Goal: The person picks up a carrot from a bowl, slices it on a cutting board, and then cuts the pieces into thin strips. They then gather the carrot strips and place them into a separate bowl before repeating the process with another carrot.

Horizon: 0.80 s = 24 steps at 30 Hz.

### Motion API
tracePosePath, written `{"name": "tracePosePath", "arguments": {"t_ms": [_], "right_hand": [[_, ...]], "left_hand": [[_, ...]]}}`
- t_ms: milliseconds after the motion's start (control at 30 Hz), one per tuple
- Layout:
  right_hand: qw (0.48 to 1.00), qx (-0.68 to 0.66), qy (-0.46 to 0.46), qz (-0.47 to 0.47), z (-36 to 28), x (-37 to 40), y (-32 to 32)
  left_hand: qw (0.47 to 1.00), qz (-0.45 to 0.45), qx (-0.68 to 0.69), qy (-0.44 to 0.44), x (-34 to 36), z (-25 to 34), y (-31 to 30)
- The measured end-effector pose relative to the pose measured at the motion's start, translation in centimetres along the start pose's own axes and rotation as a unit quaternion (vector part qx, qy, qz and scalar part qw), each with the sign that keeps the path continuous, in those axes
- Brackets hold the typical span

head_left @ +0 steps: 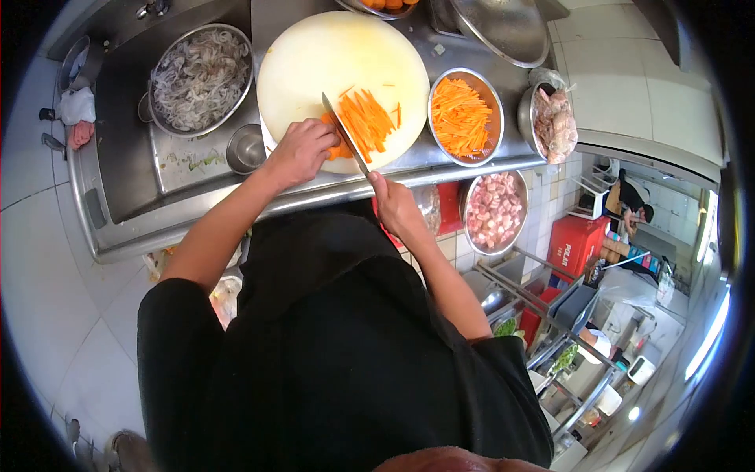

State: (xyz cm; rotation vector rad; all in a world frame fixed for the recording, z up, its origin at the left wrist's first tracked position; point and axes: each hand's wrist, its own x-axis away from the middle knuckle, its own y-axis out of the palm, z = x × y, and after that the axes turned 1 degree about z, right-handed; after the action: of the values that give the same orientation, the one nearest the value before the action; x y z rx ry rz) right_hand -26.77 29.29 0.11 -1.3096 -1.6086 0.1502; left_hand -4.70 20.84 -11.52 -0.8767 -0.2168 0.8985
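Observation:
On a round white cutting board (314, 55), my left hand (301, 154) presses its bent fingers onto a carrot piece (340, 148). My right hand (393, 206) is wrapped round the handle of a knife (346, 134), whose blade stands over the board just right of my left fingertips. Cut carrot sticks (371, 119) lie in a loose pile to the right of the blade. Beside the board, a metal bowl (500, 118) holds many more carrot sticks (461, 116).
A colander (154, 110) of pale strips and a small metal bowl (247, 149) are in the sink at left. Raw meat fills bowls (525, 118) (472, 228) at right. A metal lid (503, 27) lies behind. Another person (629, 197) bends at far right.

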Motion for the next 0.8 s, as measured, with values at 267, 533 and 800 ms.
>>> {"name": "tracePosePath", "arguments": {"t_ms": [267,533,800], "right_hand": [[1.0,0.008,-0.025,0.013,1.9,-0.6,1.6],[0.998,0.017,-0.052,0.018,1.7,0.2,1.4],[1.0,-0.013,0.004,-0.018,1.7,1.3,0.0]], "left_hand": [[0.999,0.021,0.02,0.013,0.3,-0.1,0.1],[0.998,0.054,0.029,0.031,0.5,-0.4,0.7],[0.998,0.057,0.03,0.029,0.6,-0.5,0.3]]}}
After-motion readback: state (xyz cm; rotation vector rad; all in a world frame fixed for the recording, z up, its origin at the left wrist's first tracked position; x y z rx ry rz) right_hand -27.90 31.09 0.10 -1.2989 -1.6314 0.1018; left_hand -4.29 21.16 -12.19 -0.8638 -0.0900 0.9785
